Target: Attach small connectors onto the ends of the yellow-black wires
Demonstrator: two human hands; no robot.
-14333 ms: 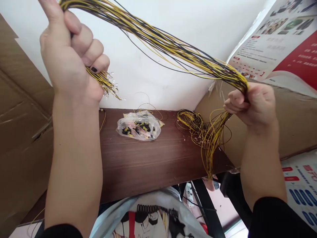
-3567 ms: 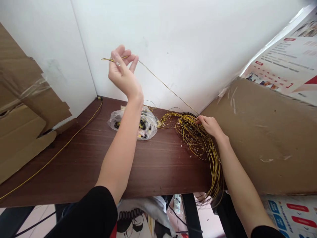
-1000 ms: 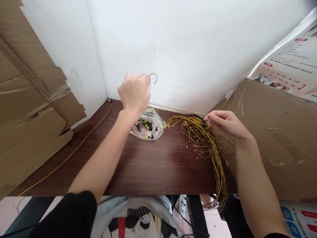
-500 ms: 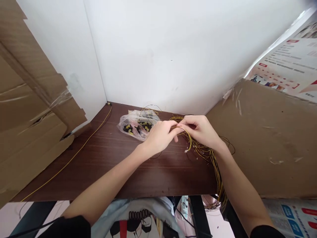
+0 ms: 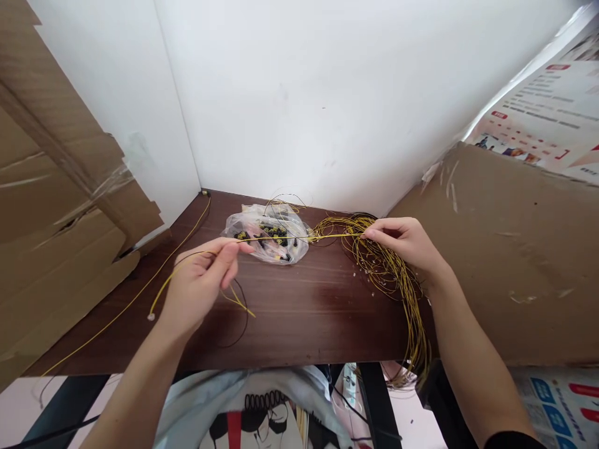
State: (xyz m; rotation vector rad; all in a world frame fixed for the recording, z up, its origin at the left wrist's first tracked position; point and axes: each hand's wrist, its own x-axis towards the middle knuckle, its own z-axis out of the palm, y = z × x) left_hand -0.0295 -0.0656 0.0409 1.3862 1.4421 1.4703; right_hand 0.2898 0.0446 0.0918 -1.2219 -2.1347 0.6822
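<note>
A thin yellow-and-black wire (image 5: 322,237) runs taut and nearly level between my two hands. My left hand (image 5: 206,268) pinches it between thumb and fingers; a yellow end with a small whitish tip (image 5: 151,316) hangs to the left of that hand, and loose yellow and black strands droop below it. My right hand (image 5: 397,240) pinches the wire at its other side, over a tangled bundle of yellow and black wires (image 5: 384,268). Behind the stretched wire lies a clear plastic bag (image 5: 294,252) with small black and yellow parts inside.
The dark brown tabletop (image 5: 290,318) meets a white wall (image 5: 299,112) at the back. Cardboard (image 5: 505,249) stands at the right, more cardboard (image 5: 56,249) at the left. A single yellow wire (image 5: 140,293) crosses the table's left side. The bundle hangs over the front edge.
My hands were close together at the middle with the wire. Now they are far apart, the left hand moved left and the right slightly right, with the wire stretched between them.
</note>
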